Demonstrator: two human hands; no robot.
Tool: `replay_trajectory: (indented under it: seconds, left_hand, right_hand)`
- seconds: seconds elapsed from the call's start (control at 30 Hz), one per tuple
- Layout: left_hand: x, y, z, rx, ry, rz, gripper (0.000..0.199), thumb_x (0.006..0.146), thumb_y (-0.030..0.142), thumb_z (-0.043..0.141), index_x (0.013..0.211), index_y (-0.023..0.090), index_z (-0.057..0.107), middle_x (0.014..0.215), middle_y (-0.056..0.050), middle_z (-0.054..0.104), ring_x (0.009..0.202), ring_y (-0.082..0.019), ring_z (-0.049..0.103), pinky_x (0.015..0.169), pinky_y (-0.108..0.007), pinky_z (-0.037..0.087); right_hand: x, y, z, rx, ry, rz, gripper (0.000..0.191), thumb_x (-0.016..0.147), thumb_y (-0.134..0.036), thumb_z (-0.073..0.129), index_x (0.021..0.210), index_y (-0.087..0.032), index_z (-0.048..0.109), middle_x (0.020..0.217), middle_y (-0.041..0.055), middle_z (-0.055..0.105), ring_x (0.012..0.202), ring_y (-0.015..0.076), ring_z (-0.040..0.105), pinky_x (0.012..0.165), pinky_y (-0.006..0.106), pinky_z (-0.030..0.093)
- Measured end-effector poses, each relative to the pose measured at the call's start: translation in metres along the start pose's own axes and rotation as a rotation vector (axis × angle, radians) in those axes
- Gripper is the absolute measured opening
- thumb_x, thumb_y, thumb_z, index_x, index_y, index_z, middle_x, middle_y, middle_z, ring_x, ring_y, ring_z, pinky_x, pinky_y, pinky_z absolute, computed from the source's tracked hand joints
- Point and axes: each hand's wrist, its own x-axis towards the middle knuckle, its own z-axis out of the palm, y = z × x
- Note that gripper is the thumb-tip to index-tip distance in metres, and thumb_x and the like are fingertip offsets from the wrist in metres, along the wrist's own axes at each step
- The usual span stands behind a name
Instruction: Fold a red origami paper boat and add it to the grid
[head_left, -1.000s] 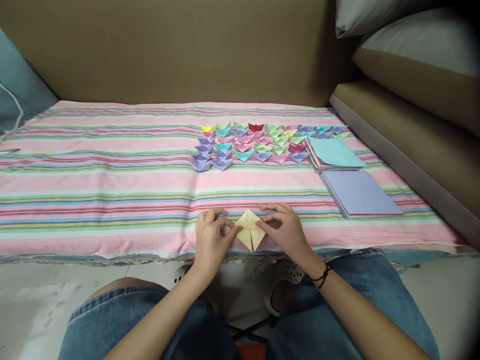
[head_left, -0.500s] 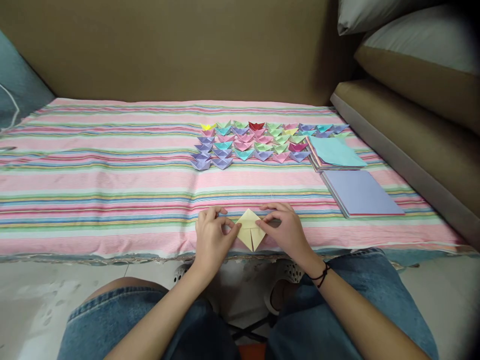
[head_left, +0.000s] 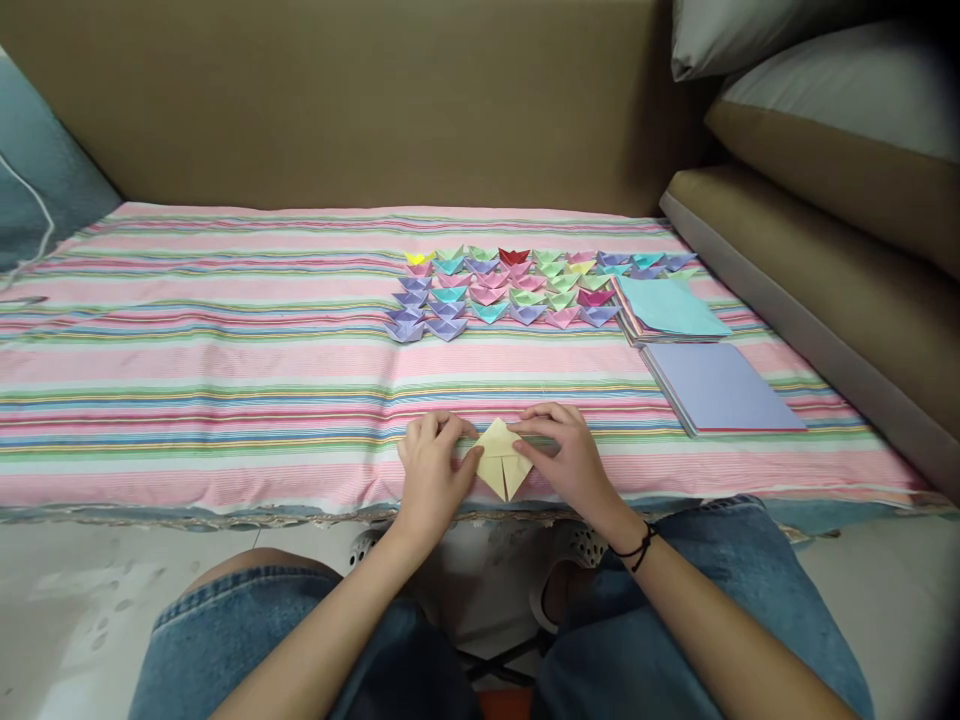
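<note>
Right now, a small pale-yellow folded paper diamond (head_left: 503,462) points up and down, with a line across its middle and a thin slit down its lower half. It is near the front edge of a pink striped cloth (head_left: 225,365). The left hand (head_left: 439,465) pinches its left corner with thumb and finger; the right hand (head_left: 566,455) pinches its right side. Their tips cover bits of both sides.

Far left, a thin white cord (head_left: 34,195) curves down. Past the hands sit rows of little colourful folded paper boats (head_left: 487,296). To their right are a teal-topped paper stack (head_left: 670,306), then a purple-topped paper stack (head_left: 724,387). Big brown-and-grey cushions (head_left: 832,290) fill the far right.
</note>
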Motion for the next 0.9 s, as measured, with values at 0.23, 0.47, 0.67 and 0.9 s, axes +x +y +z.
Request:
replay_trajectory:
  seconds: [0.23,0.47,0.67,0.9]
  left_hand:
    - [-0.001,0.0,0.001,0.035,-0.057,0.041,0.033,0.082,0.013,0.052,0.098,0.035,0.07,0.116,-0.003,0.055,0.103,-0.025,0.044,0.079,-0.04,0.033]
    - [0.002,-0.002,0.002,0.08,-0.068,0.079,0.033,0.081,0.013,0.053,0.098,0.036,0.07,0.114,-0.004,0.056,0.102,-0.025,0.045,0.077,-0.04,0.035]
    - [0.002,0.004,0.002,0.076,-0.042,0.058,0.017,0.08,0.031,0.06,0.093,0.034,0.071,0.113,-0.003,0.056,0.102,-0.026,0.045,0.08,-0.042,0.034]
    - [0.003,0.003,0.003,0.084,-0.04,0.05,0.015,0.077,0.033,0.064,0.091,0.034,0.072,0.112,-0.003,0.056,0.1,-0.026,0.046,0.078,-0.041,0.034]
  right_hand:
    - [-0.001,0.003,0.001,-0.059,-0.008,-0.057,0.018,0.078,-0.016,0.064,0.092,-0.025,0.072,0.099,0.006,0.061,0.097,0.0259,0.05,0.085,0.045,0.043]
    - [-0.002,-0.002,0.007,-0.107,0.07,-0.054,0.014,0.07,-0.024,0.073,0.084,-0.023,0.072,0.095,0.0066,0.061,0.093,0.0264,0.051,0.083,0.044,0.045]
    - [-0.003,-0.005,0.012,-0.107,0.104,-0.041,0.018,0.066,-0.025,0.076,0.083,-0.02,0.07,0.094,0.0069,0.06,0.093,0.0264,0.05,0.082,0.042,0.045]
    - [0.002,0.003,-0.001,0.034,-0.03,0.01,0.023,0.069,-0.01,0.068,0.088,-0.023,0.071,0.097,0.0063,0.062,0.097,0.0258,0.053,0.088,0.045,0.042]
